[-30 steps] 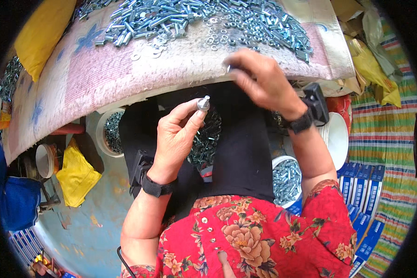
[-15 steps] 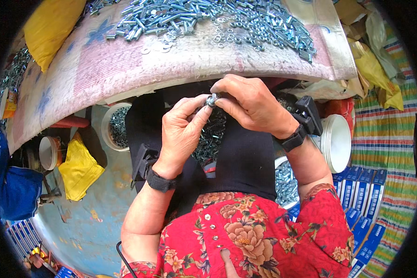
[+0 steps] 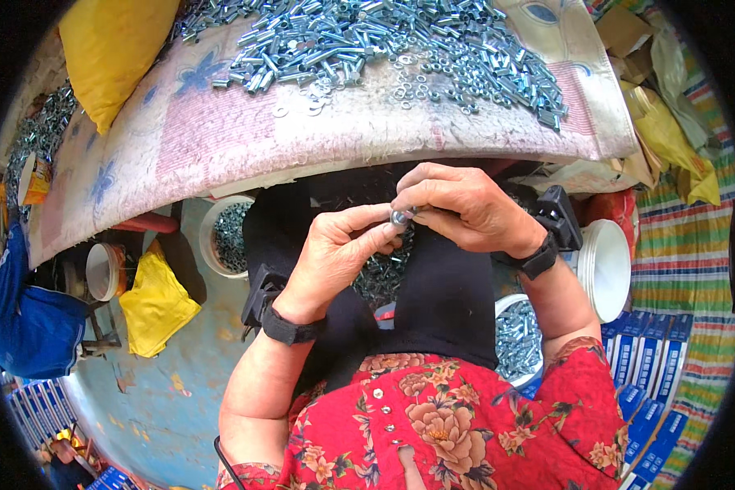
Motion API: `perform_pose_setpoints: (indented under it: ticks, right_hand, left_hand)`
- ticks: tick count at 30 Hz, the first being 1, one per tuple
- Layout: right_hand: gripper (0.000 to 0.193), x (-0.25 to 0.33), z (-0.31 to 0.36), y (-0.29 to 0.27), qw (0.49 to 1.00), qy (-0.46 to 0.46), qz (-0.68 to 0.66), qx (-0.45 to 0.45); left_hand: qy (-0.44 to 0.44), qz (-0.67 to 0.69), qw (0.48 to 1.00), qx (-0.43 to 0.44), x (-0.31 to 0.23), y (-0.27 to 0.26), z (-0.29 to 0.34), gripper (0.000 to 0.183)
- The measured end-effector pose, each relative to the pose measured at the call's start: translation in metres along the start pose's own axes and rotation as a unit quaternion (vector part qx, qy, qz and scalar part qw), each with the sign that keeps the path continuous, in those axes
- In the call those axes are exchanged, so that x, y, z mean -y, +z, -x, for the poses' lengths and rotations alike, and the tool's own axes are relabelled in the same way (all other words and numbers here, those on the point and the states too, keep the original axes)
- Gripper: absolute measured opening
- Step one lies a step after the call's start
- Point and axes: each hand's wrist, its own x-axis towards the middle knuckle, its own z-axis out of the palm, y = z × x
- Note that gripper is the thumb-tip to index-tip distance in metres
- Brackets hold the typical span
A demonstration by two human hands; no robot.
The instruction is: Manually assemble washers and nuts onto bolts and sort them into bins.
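Above my lap, both hands meet at a small shiny metal bolt (image 3: 399,218) with a round washer or nut at its end. My left hand (image 3: 335,257) pinches it between thumb and forefinger from the left. From the right, the fingertips of my right hand (image 3: 474,211) close on its other side, hiding part of it. Just beyond, a cloth-covered table (image 3: 245,139) bears a heap of silvery bolts and sleeves (image 3: 327,53), with loose nuts (image 3: 465,104) and flat washers (image 3: 314,106) along its near edge. Dark metal fasteners (image 3: 380,278) lie below my hands, between my legs.
A white bucket of small parts (image 3: 211,237) stands left of my legs, beside a yellow cloth (image 3: 157,302). At right are a container of bolts (image 3: 518,339), a white bucket (image 3: 608,269) and blue boxes (image 3: 649,351). A yellow bag (image 3: 118,57) rests on the table's far left.
The whole view has shifted, so everything sits slightly lower and farther right. My right fingers have drawn in closer around the bolt; both hands stay on it.
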Motion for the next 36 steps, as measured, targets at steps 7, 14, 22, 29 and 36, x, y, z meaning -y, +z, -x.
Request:
perform_pose_setpoints:
  ticks: [7, 14, 22, 29, 36]
  right_hand:
    - [0.017, 0.004, -0.001, -0.006, 0.998, -0.062, 0.009, 0.029]
    - [0.015, 0.016, 0.001, -0.003, 0.997, -0.032, 0.063, 0.037]
    - [0.013, 0.008, 0.002, 0.012, 0.995, 0.018, 0.099, 0.000]
    - [0.013, 0.007, -0.003, 0.006, 0.995, -0.062, 0.063, -0.036]
    - [0.031, -0.004, -0.005, 0.019, 0.974, 0.051, 0.184, -0.123]
  left_hand:
    - [-0.114, 0.081, 0.986, 0.086, -0.021, -0.009, 0.000, 0.022]
    - [-0.135, 0.084, 0.980, 0.122, -0.027, -0.013, 0.001, 0.022]
    - [0.049, -0.127, 0.990, 0.035, -0.009, -0.008, 0.002, 0.020]
    - [-0.002, -0.049, 0.998, 0.046, -0.018, -0.010, 0.002, 0.020]
    - [0.220, -0.316, 0.922, -0.030, -0.011, -0.007, -0.007, 0.019]
